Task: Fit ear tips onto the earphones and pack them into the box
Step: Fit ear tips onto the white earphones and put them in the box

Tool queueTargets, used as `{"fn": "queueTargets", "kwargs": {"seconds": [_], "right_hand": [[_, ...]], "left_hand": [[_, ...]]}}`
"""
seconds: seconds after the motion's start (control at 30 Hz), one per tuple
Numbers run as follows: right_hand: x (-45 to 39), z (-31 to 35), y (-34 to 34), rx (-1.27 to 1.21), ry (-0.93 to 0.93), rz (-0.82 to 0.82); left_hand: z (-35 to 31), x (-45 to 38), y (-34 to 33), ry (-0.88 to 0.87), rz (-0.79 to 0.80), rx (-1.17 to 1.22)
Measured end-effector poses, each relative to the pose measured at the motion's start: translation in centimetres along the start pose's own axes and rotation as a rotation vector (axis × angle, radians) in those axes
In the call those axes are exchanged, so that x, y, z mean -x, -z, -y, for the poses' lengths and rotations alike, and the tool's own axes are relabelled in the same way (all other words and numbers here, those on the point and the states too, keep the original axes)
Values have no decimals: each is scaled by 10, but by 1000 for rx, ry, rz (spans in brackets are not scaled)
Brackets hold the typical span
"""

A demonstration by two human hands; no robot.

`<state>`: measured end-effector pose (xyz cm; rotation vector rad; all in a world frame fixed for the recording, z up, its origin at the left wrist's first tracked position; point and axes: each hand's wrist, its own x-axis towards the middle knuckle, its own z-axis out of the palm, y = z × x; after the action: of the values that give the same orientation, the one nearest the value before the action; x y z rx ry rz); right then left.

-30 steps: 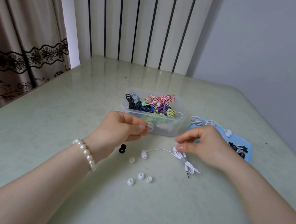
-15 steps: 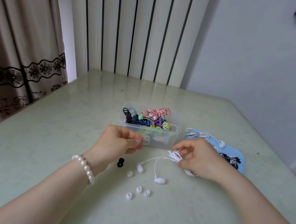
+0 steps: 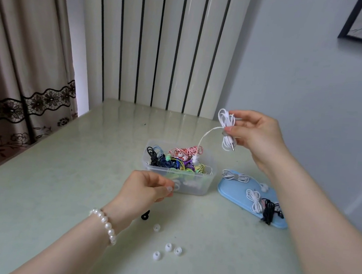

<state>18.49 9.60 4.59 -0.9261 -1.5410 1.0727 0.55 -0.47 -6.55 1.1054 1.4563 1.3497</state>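
right hand [image 3: 254, 135] raised at two o'clock, fingers pinching a coiled white wired earphone bundle [image 3: 226, 129] above the clear plastic box [image 3: 192, 184]; left hand [image 3: 145, 189] low, fingertips pinching a translucent ear tip [image 3: 169, 189].

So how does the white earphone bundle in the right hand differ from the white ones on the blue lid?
The held bundle hangs in the air, pinched by the right hand, its earbuds dangling over the box. The lid bundles lie flat on the blue lid, untouched. All are white coiled cables.

The black ear tip [image 3: 145, 215] lies half hidden behind the left wrist.
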Motion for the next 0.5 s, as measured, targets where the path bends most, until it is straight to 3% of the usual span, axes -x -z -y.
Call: {"fn": "queueTargets", "kwargs": {"seconds": [0.3,0.5], "right_hand": [[-14,-42,-27,154,-86,36],[-8,-64,-43,492,-34,209]], "left_hand": [[1,-1,0,-7,6,-11],[2,0,-2,-10,16,-19]]}}
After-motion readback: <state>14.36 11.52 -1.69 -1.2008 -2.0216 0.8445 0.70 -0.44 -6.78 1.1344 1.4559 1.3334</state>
